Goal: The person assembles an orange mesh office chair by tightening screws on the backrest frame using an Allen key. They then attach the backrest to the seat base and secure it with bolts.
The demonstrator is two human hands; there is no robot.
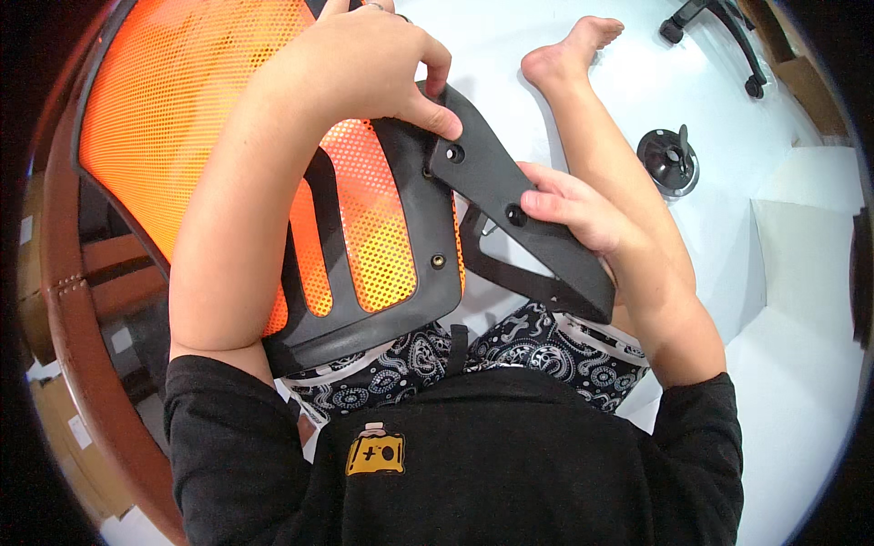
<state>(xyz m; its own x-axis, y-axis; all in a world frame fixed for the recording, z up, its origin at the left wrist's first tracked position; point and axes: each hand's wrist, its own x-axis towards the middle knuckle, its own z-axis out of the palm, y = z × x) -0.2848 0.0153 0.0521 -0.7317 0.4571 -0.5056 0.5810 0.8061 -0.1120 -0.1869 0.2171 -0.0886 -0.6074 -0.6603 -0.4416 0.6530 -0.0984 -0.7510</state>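
Note:
An orange mesh chair backrest (pixel 373 273) with a black plastic frame leans across my lap on the left. My right hand (pixel 578 207) grips a black angled chair armrest (pixel 487 187), its thumb beside one of the screw holes. With the thumb on the armrest's upper end, my left hand (pixel 387 68) reaches over the backrest; its fingers curl round behind and are partly hidden. The armrest's end overlaps the backrest's right edge, but whether they touch is unclear. A brass-coloured threaded hole (pixel 438 261) shows lower on the frame.
On the white floor to the right lies a round black part (pixel 667 164) with a lever-like piece. A black chair base leg with casters (pixel 719 32) stands at the far right. My bare leg (pixel 592 118) stretches forward. A brown sofa (pixel 77 282) and cardboard boxes (pixel 86 455) line the left.

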